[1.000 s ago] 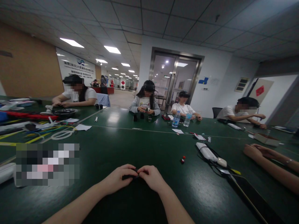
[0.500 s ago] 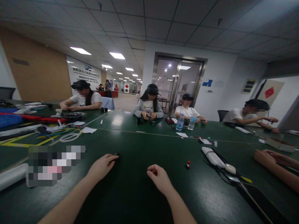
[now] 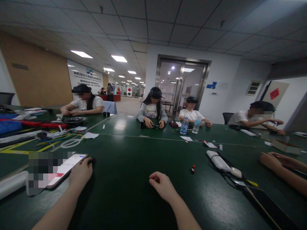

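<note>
My left hand (image 3: 81,174) is closed at the edge of a phone (image 3: 69,167) with a lit screen, partly blurred out. A small black object (image 3: 91,160) shows at its fingertips; its kind is not clear. Over the middle of the table, my right hand (image 3: 164,187) is curled with thumb and forefinger close together. Whatever it holds, if anything, is hidden. To its right lies a small red and dark object (image 3: 192,169), apart from the hand.
On the green table (image 3: 134,150), a white power strip (image 3: 218,160), a white mouse (image 3: 236,172) and a dark tablet-like slab (image 3: 271,204) lie right. A coworker's hands (image 3: 273,161) rest beyond them. Cables (image 3: 70,143) lie left; two water bottles (image 3: 184,126) stand farther back. Several people sit around.
My left hand has moved left and towards me, carrying the small black object to the phone's edge. My right hand has stayed almost in place.
</note>
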Tool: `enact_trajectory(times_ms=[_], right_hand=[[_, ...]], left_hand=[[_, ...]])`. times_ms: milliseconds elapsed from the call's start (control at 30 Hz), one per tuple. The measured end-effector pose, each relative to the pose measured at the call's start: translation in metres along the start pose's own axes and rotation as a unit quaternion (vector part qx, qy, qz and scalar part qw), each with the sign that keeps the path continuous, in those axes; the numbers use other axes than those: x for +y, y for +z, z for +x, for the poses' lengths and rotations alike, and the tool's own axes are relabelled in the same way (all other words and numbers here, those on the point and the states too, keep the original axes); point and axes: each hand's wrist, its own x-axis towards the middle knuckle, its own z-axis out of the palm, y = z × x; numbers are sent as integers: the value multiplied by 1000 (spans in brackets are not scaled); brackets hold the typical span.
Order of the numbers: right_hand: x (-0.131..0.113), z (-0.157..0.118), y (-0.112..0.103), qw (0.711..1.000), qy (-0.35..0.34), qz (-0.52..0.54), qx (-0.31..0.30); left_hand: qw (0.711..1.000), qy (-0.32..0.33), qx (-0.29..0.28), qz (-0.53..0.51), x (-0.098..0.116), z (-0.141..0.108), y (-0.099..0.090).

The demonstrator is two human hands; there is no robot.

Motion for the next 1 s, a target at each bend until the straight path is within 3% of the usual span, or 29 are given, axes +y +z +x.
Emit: enact_trajectory(times_ms=[1000], right_hand=[[1, 2, 2, 1000, 3, -14, -3]], left_hand=[[1000, -20, 6, -17, -9, 10, 5]])
